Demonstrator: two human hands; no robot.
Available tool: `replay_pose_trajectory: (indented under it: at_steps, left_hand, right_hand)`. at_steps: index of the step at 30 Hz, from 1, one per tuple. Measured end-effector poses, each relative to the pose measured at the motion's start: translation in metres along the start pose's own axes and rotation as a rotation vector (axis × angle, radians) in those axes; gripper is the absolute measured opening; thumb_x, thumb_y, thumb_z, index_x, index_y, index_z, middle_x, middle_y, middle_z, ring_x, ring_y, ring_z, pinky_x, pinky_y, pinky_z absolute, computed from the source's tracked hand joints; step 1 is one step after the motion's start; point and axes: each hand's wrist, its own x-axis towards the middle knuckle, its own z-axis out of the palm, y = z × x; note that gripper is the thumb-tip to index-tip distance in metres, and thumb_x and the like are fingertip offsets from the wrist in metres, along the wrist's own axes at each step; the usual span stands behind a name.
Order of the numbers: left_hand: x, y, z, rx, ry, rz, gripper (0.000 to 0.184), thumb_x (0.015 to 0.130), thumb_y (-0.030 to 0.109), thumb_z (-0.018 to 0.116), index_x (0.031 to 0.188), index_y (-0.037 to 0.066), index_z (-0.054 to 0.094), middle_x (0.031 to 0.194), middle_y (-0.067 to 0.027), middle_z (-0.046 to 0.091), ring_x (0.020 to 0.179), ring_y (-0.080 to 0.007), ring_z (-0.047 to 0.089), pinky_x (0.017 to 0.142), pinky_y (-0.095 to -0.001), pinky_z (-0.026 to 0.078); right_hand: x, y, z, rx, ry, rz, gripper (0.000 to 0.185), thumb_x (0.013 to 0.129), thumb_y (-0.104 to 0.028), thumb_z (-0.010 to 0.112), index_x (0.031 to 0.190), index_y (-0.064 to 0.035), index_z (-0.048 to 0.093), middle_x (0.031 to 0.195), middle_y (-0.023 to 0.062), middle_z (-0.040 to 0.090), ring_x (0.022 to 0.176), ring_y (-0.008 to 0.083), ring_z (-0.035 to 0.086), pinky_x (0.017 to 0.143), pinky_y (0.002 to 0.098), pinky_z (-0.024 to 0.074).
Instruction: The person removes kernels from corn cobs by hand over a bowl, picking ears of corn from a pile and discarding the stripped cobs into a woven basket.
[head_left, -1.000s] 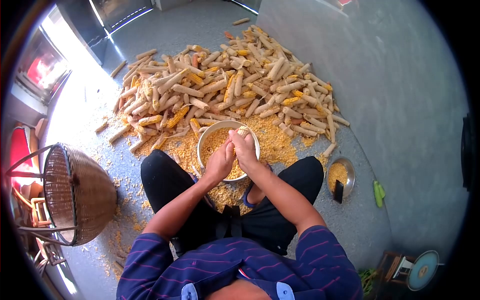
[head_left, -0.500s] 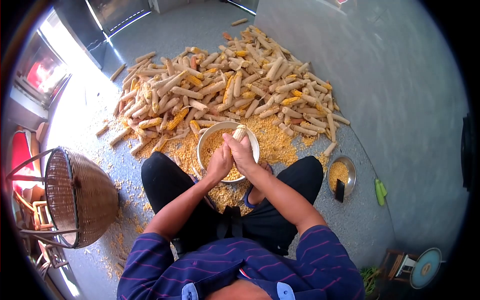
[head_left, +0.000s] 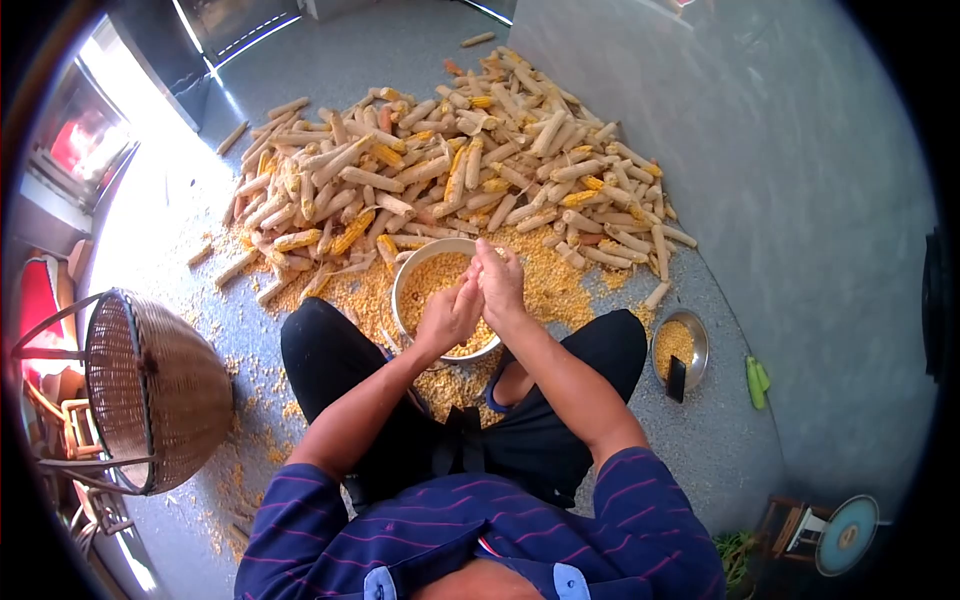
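Mid-frame, the left hand (head_left: 450,318) and right hand (head_left: 502,287) meet over the bowl (head_left: 437,245) of kernels (head_left: 432,280), fingers (head_left: 487,256) partly curled (whether around anything, I cannot tell).

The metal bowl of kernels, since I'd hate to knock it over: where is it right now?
In the head view, the metal bowl sits on the floor at right, between the person's right knee and the long green objects.

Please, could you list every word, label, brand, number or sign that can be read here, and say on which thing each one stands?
No text can be read.
Shirt: a small mark on the chest, too small to read.
Blue disc: a mark at its centre, too small to tell if it is lettering.
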Motion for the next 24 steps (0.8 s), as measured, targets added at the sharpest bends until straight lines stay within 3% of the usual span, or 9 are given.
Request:
replay_pose_trajectory:
  at_steps: [1,3,5,13,17,19,21,22,24]
  left_hand:
    - [-0.001,-0.001,-0.002,0.001,0.001,-0.002,0.048,0.099,0.036,0.043,0.077,-0.003,0.061,0.055,-0.0175,0.055,0.049,-0.0262,0.058,0.049,-0.0397,0.045]
    - [-0.002,-0.004,-0.005,-0.38,-0.077,-0.322,0.053,0.101,0.036,0.037,0.073,-0.003,0.059,0.052,-0.0101,0.053,0.042,-0.0183,0.053,0.039,-0.0328,0.042]
    - [-0.002,-0.005,0.0,-0.417,-0.052,-0.335,0.055,0.102,0.036,0.034,0.071,-0.002,0.058,0.052,-0.0067,0.053,0.039,-0.0159,0.05,0.034,-0.028,0.04]
    - [-0.001,-0.025,0.0,-0.797,-0.081,-0.843,0.044,0.099,0.047,0.039,0.1,0.006,0.054,0.067,-0.0093,0.061,0.042,-0.0178,0.055,0.033,-0.0258,0.04]
    - [0.0,-0.03,-0.007,-0.756,-0.078,-0.656,0.043,0.099,0.048,0.038,0.1,0.008,0.055,0.068,-0.0094,0.063,0.042,-0.0147,0.054,0.033,-0.0227,0.037]
    - [-0.002,-0.024,-0.004,-0.732,-0.116,-0.572,0.043,0.099,0.046,0.041,0.101,0.006,0.055,0.067,-0.0132,0.062,0.043,-0.0223,0.055,0.037,-0.0322,0.04]
    - [-0.01,-0.014,0.009,0.384,0.115,0.144,0.041,0.097,0.042,0.045,0.104,0.002,0.054,0.066,-0.0177,0.06,0.053,-0.0318,0.059,0.049,-0.0411,0.044]
    - [-0.012,-0.001,0.006,0.425,0.015,0.039,0.041,0.096,0.041,0.046,0.101,0.001,0.054,0.07,-0.0261,0.06,0.068,-0.0434,0.062,0.062,-0.0508,0.045]
    - [-0.006,-0.01,0.003,0.328,0.008,0.025,0.04,0.096,0.04,0.045,0.096,0.001,0.055,0.069,-0.0263,0.06,0.068,-0.0432,0.061,0.062,-0.0502,0.045]
  right_hand:
    - [-0.002,0.0,0.003,-0.033,0.018,-0.033,0.016,0.092,-0.015,0.059,0.092,-0.0056,0.046,0.065,0.0017,0.047,0.055,0.0113,0.047,0.052,0.0273,0.0435]
    - [-0.001,0.004,0.004,-0.064,0.039,-0.066,0.016,0.092,-0.014,0.059,0.092,-0.0045,0.047,0.063,0.0014,0.046,0.052,0.0103,0.045,0.05,0.027,0.0415]
    - [0.002,0.011,0.002,-0.141,0.003,-0.135,0.015,0.093,-0.013,0.057,0.093,-0.004,0.045,0.063,0.0015,0.045,0.052,0.01,0.044,0.049,0.0269,0.04]
    - [0.004,0.002,-0.001,-0.019,0.003,-0.063,0.015,0.093,-0.013,0.057,0.091,-0.0054,0.044,0.064,0.0006,0.043,0.052,0.0106,0.044,0.051,0.0289,0.0433]
    - [0.02,0.005,-0.012,0.028,0.129,-0.061,0.016,0.093,-0.015,0.057,0.087,-0.0074,0.045,0.065,0.0003,0.044,0.054,0.0115,0.045,0.053,0.0314,0.048]
    - [0.024,0.004,-0.015,-0.002,0.158,-0.089,0.018,0.093,-0.017,0.057,0.086,-0.0076,0.043,0.065,0.0016,0.045,0.053,0.0128,0.046,0.053,0.0324,0.0507]
    - [0.022,0.0,-0.016,0.003,0.346,-0.012,0.019,0.092,-0.016,0.058,0.088,-0.0053,0.042,0.066,0.0041,0.047,0.05,0.0137,0.047,0.047,0.0326,0.0473]
    - [0.02,-0.002,-0.016,0.001,0.328,-0.005,0.019,0.091,-0.016,0.057,0.085,-0.0058,0.042,0.066,0.0044,0.047,0.05,0.015,0.048,0.044,0.0339,0.0472]
    - [0.028,0.006,-0.025,0.035,0.284,-0.03,0.019,0.091,-0.016,0.057,0.084,-0.0063,0.042,0.066,0.0042,0.047,0.049,0.015,0.047,0.044,0.0333,0.0463]
